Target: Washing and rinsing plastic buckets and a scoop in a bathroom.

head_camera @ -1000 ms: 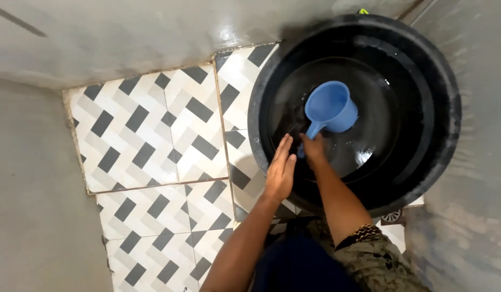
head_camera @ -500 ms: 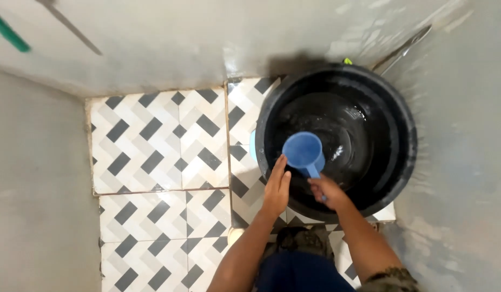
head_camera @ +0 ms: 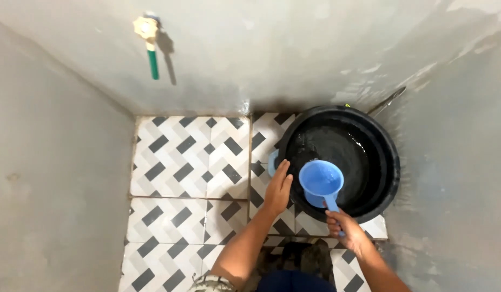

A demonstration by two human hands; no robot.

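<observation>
A big black round tub (head_camera: 386,178) with water in it stands on the tiled floor in the far right corner. My right hand (head_camera: 343,227) grips the handle of a blue plastic dipper (head_camera: 321,181), which is lifted upright over the tub's near rim with water inside. My left hand (head_camera: 278,189) rests flat, fingers together, against the tub's left outer rim. A small light blue thing (head_camera: 272,161) peeks out behind the tub's left side.
The floor (head_camera: 185,162) has white, grey and black zigzag tiles. Grey plastered walls close in on three sides. A tap with a yellowish knob and green pipe (head_camera: 150,38) sticks out of the far wall, upper left. My knees show at the bottom edge.
The dipper has come up out of the tub, filled, toward its near rim. The view has pulled back and tilted up, bringing the wall tap into sight. My left hand stays on the rim.
</observation>
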